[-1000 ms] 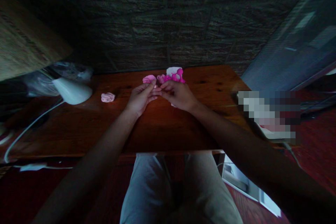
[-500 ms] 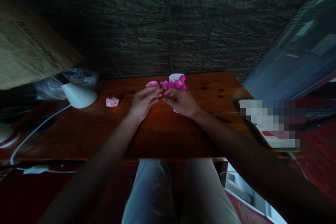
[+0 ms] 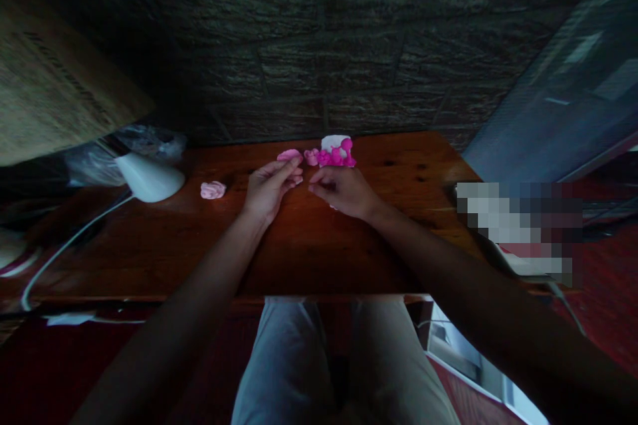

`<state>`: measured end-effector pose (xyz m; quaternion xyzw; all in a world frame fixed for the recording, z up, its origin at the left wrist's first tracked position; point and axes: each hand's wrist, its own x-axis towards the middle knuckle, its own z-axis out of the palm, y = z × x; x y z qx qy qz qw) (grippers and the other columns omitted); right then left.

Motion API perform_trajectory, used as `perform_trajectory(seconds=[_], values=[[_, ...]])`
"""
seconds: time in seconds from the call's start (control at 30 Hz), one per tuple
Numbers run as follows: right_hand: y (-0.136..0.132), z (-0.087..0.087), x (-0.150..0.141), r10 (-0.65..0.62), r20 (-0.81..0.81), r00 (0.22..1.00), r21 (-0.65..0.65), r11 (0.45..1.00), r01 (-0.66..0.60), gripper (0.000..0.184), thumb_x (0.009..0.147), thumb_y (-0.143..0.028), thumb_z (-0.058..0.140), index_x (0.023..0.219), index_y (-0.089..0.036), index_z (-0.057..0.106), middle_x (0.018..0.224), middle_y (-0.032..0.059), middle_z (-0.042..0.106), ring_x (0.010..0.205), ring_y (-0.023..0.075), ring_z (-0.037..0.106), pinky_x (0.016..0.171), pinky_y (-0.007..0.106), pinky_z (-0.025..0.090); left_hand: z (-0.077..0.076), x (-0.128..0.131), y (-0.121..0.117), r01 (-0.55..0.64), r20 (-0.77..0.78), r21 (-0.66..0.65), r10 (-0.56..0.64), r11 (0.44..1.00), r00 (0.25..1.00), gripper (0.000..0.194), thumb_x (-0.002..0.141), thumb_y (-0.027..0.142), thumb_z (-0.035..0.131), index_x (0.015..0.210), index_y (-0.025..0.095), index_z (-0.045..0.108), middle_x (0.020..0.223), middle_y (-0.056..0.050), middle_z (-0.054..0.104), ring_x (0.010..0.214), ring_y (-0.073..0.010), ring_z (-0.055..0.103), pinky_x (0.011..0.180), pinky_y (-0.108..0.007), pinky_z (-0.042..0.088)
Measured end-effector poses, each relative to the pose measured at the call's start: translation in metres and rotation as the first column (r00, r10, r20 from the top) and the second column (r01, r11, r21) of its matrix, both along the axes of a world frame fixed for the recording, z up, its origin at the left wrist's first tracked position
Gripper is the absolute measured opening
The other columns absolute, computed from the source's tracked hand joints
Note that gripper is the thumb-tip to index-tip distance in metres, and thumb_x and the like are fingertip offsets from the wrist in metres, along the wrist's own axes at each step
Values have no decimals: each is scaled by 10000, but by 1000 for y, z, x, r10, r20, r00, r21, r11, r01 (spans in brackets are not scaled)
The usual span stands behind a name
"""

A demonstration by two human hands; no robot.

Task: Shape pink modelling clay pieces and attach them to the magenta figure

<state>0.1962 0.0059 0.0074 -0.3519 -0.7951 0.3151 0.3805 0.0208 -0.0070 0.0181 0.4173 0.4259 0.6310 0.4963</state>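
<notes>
My left hand point(image 3: 269, 187) is closed in a pinch, thumb pressed to the fingers, just in front of a flat pink clay-like piece point(image 3: 289, 155). Whatever sits between those fingertips is too small to make out. Across a narrow gap, my right hand point(image 3: 345, 191) also has its fingers curled and thumb drawn in; any held bit is hidden. Behind it stand a small pink shaped piece point(image 3: 312, 157) and bright magenta clay-like shapes point(image 3: 336, 157) beside a white piece point(image 3: 333, 141). A pale pink crumpled lump point(image 3: 212, 190) lies to the left.
A white lamp-like cone point(image 3: 152, 179) with a cable stands at the left of the wooden table point(image 3: 309, 259). A cardboard box point(image 3: 64, 86) hangs over the left side. A stone-patterned wall point(image 3: 299, 53) rises behind. At the right edge lies a partly pixelated white object point(image 3: 528, 262).
My hands have drawn slightly apart, widening the gap between their fingertips. The view has shifted a little; the pieces on the table look unmoved.
</notes>
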Motion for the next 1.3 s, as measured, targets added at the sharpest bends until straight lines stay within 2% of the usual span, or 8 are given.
perform_trajectory(seconds=[0.2,0.5,0.67,0.8,0.9,1.1,1.3], values=[[-1,2,0,23,43,999,-39,999,-21,94,884,-136,650,871,-151,742,824,41,762,711,143,678,730,281,508,2,-1,1,-77,38,-61,80,995,996,302,643,370,936,679,156,726,690,-21,724,605,-98,652,582,-202,486],[-1,2,1,57,90,994,-61,997,-52,79,874,-128,676,856,-158,748,831,34,767,723,138,685,739,272,507,-9,-12,7,-218,-12,-40,217,975,976,279,619,209,906,853,182,758,871,-34,770,819,-143,693,688,-228,512],[-3,4,1,43,115,992,-51,998,-37,74,877,-143,682,854,-155,751,812,31,759,712,139,675,730,276,501,-9,-11,8,-189,6,-43,189,981,982,267,629,206,894,860,178,763,875,-44,780,849,-154,711,723,-241,521],[-2,3,1,45,106,993,-47,998,-40,74,882,-154,684,853,-161,751,853,42,773,742,145,688,745,280,509,-5,-6,5,-148,-1,-2,148,989,989,231,646,190,884,838,174,755,946,-68,799,967,-190,738,824,-286,551],[-2,3,1,52,113,992,-43,998,-47,73,876,-144,683,842,-163,745,832,30,768,726,137,680,734,273,504,-4,-3,4,-151,13,15,151,988,988,225,618,176,893,784,167,742,903,-61,799,969,-195,746,859,-303,558],[-2,5,2,61,143,988,-48,997,-54,62,880,-135,684,860,-137,743,801,34,750,694,131,656,714,267,485,-5,-2,4,-148,32,38,147,988,989,295,533,193,944,721,175,717,807,-30,782,879,-185,742,814,-300,567],[-3,6,2,64,164,984,-51,997,-56,71,880,-151,689,873,-145,759,818,41,755,717,140,668,734,278,481,-3,-2,4,-169,19,13,169,985,985,298,537,190,947,704,181,701,765,4,747,779,-131,702,729,-240,534]])
